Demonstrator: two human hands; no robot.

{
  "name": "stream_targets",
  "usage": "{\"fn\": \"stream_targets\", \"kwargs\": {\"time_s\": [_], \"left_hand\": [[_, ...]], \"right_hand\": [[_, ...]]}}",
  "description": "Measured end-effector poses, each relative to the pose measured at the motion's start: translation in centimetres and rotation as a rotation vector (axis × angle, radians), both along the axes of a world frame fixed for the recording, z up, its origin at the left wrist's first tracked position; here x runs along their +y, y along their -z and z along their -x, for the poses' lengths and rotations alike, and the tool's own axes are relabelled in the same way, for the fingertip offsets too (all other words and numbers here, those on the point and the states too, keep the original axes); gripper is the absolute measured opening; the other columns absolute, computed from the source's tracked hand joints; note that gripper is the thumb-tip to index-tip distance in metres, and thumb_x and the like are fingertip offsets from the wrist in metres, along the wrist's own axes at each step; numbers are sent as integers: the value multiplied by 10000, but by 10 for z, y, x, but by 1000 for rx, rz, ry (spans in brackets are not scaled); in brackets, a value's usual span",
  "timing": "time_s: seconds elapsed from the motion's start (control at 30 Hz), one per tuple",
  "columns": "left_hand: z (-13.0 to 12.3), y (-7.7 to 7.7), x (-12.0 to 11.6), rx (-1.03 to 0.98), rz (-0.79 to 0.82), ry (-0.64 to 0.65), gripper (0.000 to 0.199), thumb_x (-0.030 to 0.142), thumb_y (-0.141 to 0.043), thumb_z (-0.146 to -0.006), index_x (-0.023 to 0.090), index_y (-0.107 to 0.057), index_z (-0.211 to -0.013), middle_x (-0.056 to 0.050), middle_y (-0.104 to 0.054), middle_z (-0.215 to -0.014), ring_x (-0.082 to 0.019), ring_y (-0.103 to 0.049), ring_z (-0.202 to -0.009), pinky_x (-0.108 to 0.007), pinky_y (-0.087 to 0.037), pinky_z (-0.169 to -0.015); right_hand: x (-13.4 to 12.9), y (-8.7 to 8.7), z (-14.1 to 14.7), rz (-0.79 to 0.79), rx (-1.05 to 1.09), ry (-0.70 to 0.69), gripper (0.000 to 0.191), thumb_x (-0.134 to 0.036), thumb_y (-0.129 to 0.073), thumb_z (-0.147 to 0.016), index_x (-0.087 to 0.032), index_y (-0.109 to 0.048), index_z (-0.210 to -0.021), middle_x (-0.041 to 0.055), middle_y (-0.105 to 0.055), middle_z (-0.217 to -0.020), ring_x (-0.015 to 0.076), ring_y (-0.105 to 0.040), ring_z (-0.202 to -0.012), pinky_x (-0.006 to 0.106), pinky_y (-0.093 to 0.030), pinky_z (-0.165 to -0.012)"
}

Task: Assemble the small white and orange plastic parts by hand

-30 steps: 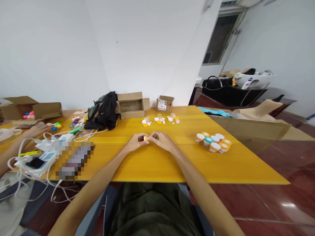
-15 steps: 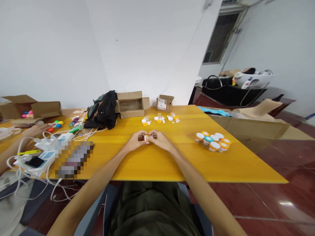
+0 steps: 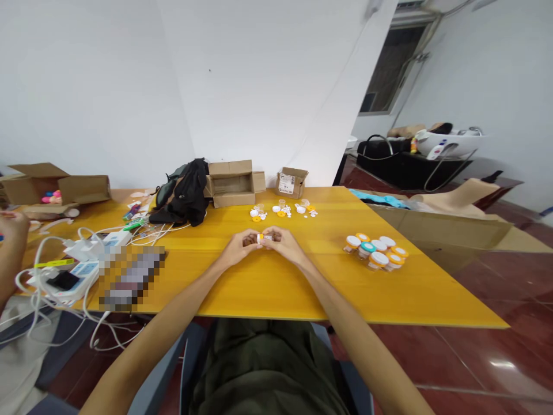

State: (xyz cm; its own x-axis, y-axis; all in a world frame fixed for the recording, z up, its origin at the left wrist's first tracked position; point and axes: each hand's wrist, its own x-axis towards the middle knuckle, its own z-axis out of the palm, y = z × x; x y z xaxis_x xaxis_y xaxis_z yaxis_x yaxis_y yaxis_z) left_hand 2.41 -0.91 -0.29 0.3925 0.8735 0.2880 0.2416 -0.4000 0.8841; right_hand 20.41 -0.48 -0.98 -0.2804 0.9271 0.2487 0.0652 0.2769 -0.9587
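My left hand (image 3: 241, 246) and my right hand (image 3: 281, 243) meet above the middle of the table, fingers closed round one small jar (image 3: 261, 238). It lies on its side between them, its white and orange lid toward my left fingers and its body toward my right. Fingers cover most of it. Beyond my hands are small groups of parts: clear cups (image 3: 281, 203), white pieces (image 3: 301, 209) and orange rings (image 3: 256, 219). To the right stand several lidded jars (image 3: 379, 260), most with orange and white lids, one with a teal lid (image 3: 367, 247).
At the back are an open cardboard box (image 3: 233, 187), a smaller box (image 3: 291, 183) and a black backpack (image 3: 185, 193). On the left lie a power strip (image 3: 82, 276) with white cables and a blurred-out flat object (image 3: 133, 276). Another person's hand (image 3: 12, 227) is at the far left.
Both my hands stay together on the jar, which shows a little more between the fingers. The other person's hand has lifted and drawn back leftward. The view has shifted slightly.
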Motion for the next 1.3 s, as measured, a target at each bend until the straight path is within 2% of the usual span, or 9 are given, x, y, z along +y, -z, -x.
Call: {"fn": "stream_targets", "kwargs": {"time_s": [0.2,0.3,0.5,0.63,0.77,0.9,1.13,1.2,1.3], "left_hand": [[2,0,-4,68,-165,-57,159,209,-698,-752,180,-678,-906,-23,-698,-859,-164,-619,-800,-296,-483,-801],[3,0,-4,75,-217,-69,186,148,-684,-744,194,-661,-923,-26,-692,-905,-169,-621,-860,-307,-473,-851],[1,4,-1,-38,2,-22,543,272,-810,-654,196,-566,-1132,-61,-669,-1061,-169,-638,-868,-281,-487,-780],[3,0,2,-89,115,37,374,482,-678,-787,166,-632,-981,-53,-697,-884,-162,-641,-781,-277,-489,-740],[4,-5,3,-86,136,10,413,566,-599,-818,158,-652,-801,-21,-658,-678,-142,-612,-650,-262,-473,-664],[3,-6,1,-120,164,22,394,545,-681,-756,163,-646,-848,-17,-675,-724,-141,-621,-672,-262,-485,-678],[2,-5,-1,-188,153,18,454,468,-802,-647,170,-619,-937,-63,-694,-953,-180,-652,-889,-291,-503,-809],[2,-5,-1,-203,186,-3,465,505,-769,-676,172,-606,-958,-59,-690,-937,-170,-655,-838,-285,-510,-757],[1,-4,0,-194,257,0,443,579,-667,-755,166,-593,-895,-22,-660,-751,-136,-629,-651,-261,-497,-633]], "right_hand": [[-2,-1,3,63,20,-10,426,-545,-783,-576,-188,-619,-739,3,-638,-698,146,-605,-624,293,-527,-609],[-4,-3,4,93,53,-22,423,-541,-785,-575,-190,-615,-738,14,-652,-727,156,-621,-657,297,-541,-614],[-1,-3,1,24,26,43,387,-476,-777,-593,-191,-620,-803,14,-666,-787,155,-622,-674,303,-525,-661],[0,-2,0,-55,-33,79,382,-441,-776,-592,-200,-629,-851,20,-680,-872,170,-635,-758,313,-519,-732],[-2,-2,3,-88,-83,58,352,-422,-764,-614,-204,-630,-856,12,-679,-865,167,-630,-759,303,-515,-721],[-4,-2,4,-99,-104,66,329,-417,-759,-620,-203,-642,-841,12,-689,-855,166,-633,-747,297,-511,-708],[-1,0,2,-102,-115,96,296,-391,-762,-631,-202,-670,-839,23,-708,-874,177,-647,-758,306,-510,-719],[-1,-1,3,-127,-113,95,284,-366,-755,-637,-205,-669,-854,21,-704,-898,176,-645,-777,306,-514,-728],[-3,-1,4,-173,-129,103,251,-334,-738,-651,-211,-661,-856,17,-693,-913,177,-634,-806,302,-513,-730]]}}
